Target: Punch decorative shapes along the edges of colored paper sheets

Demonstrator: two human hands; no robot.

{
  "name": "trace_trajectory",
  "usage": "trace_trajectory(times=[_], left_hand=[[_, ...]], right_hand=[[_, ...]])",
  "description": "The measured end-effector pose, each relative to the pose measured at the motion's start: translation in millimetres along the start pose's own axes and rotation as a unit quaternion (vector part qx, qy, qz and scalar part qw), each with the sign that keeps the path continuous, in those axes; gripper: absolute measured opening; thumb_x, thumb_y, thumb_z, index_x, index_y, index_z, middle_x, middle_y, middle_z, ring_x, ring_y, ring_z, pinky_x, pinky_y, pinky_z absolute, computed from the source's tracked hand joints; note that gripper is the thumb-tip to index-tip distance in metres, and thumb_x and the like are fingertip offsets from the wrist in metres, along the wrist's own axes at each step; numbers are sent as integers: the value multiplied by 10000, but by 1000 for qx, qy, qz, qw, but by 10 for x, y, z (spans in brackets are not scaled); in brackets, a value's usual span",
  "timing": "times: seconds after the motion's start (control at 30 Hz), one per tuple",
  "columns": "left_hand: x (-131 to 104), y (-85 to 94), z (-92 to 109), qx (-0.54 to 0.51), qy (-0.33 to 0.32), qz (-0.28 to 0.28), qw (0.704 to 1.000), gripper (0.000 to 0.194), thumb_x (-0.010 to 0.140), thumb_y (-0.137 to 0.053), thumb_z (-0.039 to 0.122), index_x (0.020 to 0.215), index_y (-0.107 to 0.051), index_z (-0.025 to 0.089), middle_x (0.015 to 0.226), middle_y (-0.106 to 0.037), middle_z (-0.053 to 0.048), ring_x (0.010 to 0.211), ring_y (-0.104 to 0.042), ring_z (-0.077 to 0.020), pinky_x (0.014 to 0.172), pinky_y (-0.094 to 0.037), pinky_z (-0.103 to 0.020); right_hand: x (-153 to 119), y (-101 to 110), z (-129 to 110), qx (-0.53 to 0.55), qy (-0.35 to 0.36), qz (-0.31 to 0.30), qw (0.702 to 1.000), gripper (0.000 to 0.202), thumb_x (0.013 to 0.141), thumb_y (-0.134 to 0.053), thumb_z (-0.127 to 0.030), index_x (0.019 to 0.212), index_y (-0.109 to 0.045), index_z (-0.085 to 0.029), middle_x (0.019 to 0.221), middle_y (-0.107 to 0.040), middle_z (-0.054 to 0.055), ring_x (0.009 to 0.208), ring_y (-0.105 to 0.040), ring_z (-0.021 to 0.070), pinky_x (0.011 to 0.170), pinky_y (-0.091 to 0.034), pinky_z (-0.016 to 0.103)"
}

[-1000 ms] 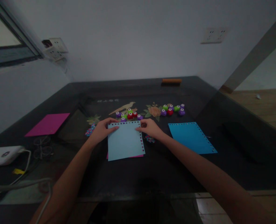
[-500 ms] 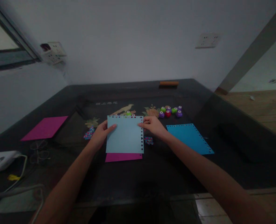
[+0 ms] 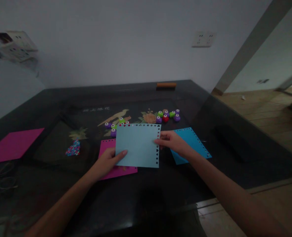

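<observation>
A light blue sheet of paper [image 3: 138,146] is held up above the table between both hands. Small shaped holes run along its top and right edges. My left hand [image 3: 107,162] pinches its lower left side, thumb on the front face. At the right edge, my right hand [image 3: 172,142] grips the sheet with thumb and fingers. Behind and below it a magenta punched sheet [image 3: 120,172] lies on the table, partly covered. To the right lies a brighter blue punched sheet [image 3: 191,144], close to my right hand.
Purple, green and red eye-topped craft punches [image 3: 165,118] stand in two groups, one partly behind the held sheet. A heap of small coloured bits [image 3: 73,148] and another magenta sheet [image 3: 14,143] lie left. An orange-brown roll [image 3: 166,85] sits at the dark table's [image 3: 146,197] back.
The view has turned to the right. The light blue sheet has shifted right relative to the magenta one, uncovering more of it and the punches behind. My left hand sits lower on the sheet.
</observation>
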State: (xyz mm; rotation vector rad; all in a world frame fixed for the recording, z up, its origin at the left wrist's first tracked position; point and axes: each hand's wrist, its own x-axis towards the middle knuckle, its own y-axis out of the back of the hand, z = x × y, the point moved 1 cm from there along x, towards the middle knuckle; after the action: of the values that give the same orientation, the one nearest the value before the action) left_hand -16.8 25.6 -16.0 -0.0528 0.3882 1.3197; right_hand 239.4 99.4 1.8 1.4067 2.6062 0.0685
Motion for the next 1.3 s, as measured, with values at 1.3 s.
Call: trace_trajectory(times=[1.3], left_hand=[[-80,-6,138,103,-20,36,994,411,774,-520,545,622,-585,168,505,-615,-11,475,-548,-145,486,-427,-239]], right_hand=[[-52,-79,89,-18,-34,-67,997,210,728,-691,-359,789,-659,-161,661,-665,12,549,-579,111,537,-440,244]])
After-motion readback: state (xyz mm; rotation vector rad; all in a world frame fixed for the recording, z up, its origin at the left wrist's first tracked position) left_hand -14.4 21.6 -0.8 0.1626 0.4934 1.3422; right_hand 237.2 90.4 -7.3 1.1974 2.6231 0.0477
